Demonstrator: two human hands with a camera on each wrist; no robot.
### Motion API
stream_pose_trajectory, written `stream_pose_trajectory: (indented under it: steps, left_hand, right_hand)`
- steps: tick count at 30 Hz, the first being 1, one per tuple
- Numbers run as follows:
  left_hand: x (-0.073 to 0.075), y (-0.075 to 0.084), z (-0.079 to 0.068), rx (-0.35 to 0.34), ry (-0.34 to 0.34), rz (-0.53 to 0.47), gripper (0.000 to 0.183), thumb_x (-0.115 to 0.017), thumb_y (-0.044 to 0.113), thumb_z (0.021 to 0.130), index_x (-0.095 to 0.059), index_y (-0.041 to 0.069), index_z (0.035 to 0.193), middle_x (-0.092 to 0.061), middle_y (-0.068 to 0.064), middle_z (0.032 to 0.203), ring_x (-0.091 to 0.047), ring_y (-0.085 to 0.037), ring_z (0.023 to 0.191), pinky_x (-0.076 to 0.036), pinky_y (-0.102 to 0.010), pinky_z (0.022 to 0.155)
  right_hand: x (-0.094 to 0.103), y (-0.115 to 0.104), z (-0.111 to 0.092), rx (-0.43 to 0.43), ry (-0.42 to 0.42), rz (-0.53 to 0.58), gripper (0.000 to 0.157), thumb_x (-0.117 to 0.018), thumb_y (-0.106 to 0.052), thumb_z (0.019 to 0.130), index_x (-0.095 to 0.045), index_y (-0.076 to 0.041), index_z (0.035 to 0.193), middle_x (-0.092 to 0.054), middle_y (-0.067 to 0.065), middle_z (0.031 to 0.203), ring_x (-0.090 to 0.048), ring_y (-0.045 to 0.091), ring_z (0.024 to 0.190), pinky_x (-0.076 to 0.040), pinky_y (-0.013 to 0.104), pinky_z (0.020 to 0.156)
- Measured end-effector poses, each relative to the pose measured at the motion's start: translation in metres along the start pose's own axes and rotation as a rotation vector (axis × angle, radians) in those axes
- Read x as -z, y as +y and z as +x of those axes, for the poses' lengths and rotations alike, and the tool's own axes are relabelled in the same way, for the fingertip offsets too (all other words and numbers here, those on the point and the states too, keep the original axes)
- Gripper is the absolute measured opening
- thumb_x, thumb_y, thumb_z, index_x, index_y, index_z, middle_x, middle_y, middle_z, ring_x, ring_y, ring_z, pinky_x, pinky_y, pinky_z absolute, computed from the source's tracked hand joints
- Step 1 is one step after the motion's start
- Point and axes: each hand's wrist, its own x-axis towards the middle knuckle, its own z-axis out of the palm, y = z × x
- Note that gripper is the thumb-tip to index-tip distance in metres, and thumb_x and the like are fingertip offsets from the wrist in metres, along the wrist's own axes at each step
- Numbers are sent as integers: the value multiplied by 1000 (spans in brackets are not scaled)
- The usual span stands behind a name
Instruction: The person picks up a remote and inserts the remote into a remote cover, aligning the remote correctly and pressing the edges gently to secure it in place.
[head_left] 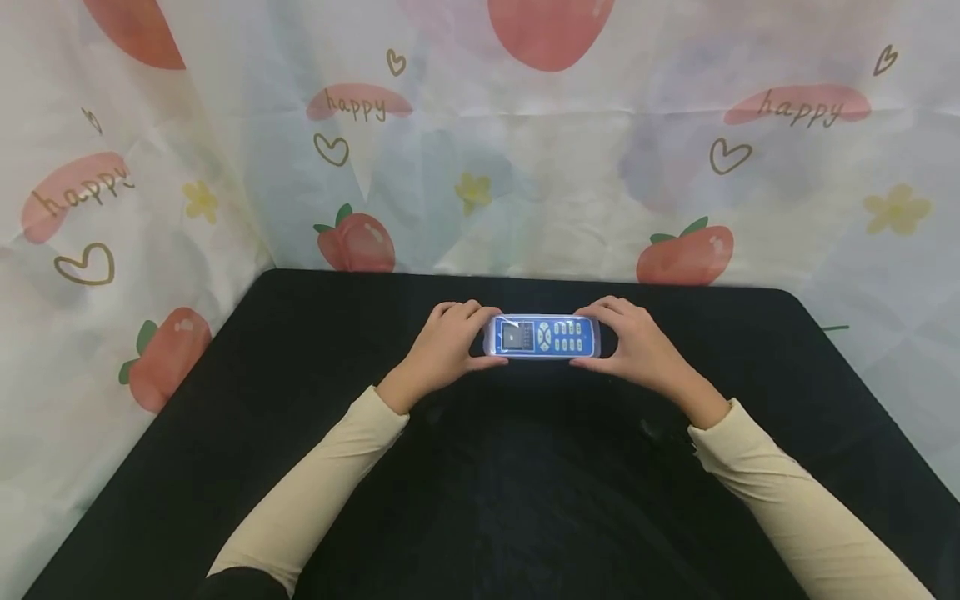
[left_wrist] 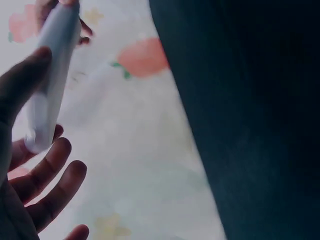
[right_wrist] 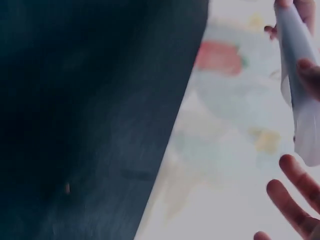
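Observation:
Between both hands is a remote control (head_left: 546, 337) with a blue face, a small grey screen at its left end and pale buttons on the right. It lies crosswise, its face turned toward the head camera. My left hand (head_left: 447, 340) pinches the left end, thumb at the lower edge and fingers at the upper edge. On the right end, my right hand (head_left: 636, 343) has the same kind of pinch. The left wrist view shows the remote's pale casing (left_wrist: 56, 65) from the side, with the thumb against it. In the right wrist view the remote (right_wrist: 295, 65) appears near the right edge.
A black table (head_left: 525, 483) spreads below the hands. Behind and to the left of it hangs a pale curtain (head_left: 555, 200) printed with fruit, flowers, hearts and the word "happy". Cream sleeves (head_left: 315, 475) cover both forearms.

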Motion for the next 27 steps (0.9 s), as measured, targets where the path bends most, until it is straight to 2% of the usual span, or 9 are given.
stream_pose_trajectory:
  steps: [3,7,11,14,17,22,25,27]
  left_hand:
    - [-16,-18,25,52,-78,8,64,-69,55,77,-56,17,126,-60,-3,110,-56,-19,102,-39,-46,99]
    - [-41,-41,55,134,-189,-19,65,-65,57,79,-52,21,132,-56,-6,118,-54,-22,108,-39,-47,98]
    - [-69,-55,73,205,-252,5,66,-62,59,80,-49,27,135,-52,-7,123,-48,-23,116,-34,-50,101]
    - [-88,-58,81,218,-277,95,67,-58,63,80,-48,29,136,-50,-8,127,-44,-25,123,-28,-53,105]
    - [-101,-57,85,220,-307,162,67,-57,66,80,-48,30,135,-47,-10,132,-40,-27,128,-23,-58,109]
    - [-107,-58,88,288,-399,103,69,-56,66,80,-44,32,138,-38,-13,143,-31,-31,136,-15,-60,112]
    - [-107,-59,87,331,-467,61,76,-53,67,81,-30,35,146,-28,-14,151,-26,-33,140,-12,-59,113]
    - [-106,-61,85,341,-486,30,83,-53,67,82,-17,34,150,-20,-14,155,-22,-33,143,-10,-59,114]
  right_hand:
    - [-8,22,18,-15,-19,-91,61,-86,-34,63,-65,-6,113,-58,15,108,-53,31,99,-39,55,86]
    - [-24,52,42,-93,-135,-143,60,-81,-38,70,-64,-7,118,-55,18,112,-51,34,105,-35,58,89]
    - [-43,75,57,-190,-247,-173,62,-77,-42,74,-61,-10,124,-49,20,123,-43,39,116,-30,63,93]
    - [-57,86,62,-249,-320,-232,64,-73,-46,76,-57,-12,129,-45,22,129,-36,41,122,-26,63,96]
    - [-67,90,62,-300,-385,-278,66,-70,-48,79,-54,-14,132,-42,25,131,-33,43,123,-25,63,98]
    - [-74,92,60,-373,-443,-227,66,-66,-48,83,-48,-14,137,-40,28,133,-33,44,123,-26,64,97]
    - [-75,93,59,-396,-466,-171,71,-63,-48,85,-39,-14,143,-36,30,138,-31,47,124,-26,64,97]
    - [-74,95,59,-406,-475,-147,78,-62,-49,85,-30,-14,147,-31,30,142,-29,48,128,-26,65,99]
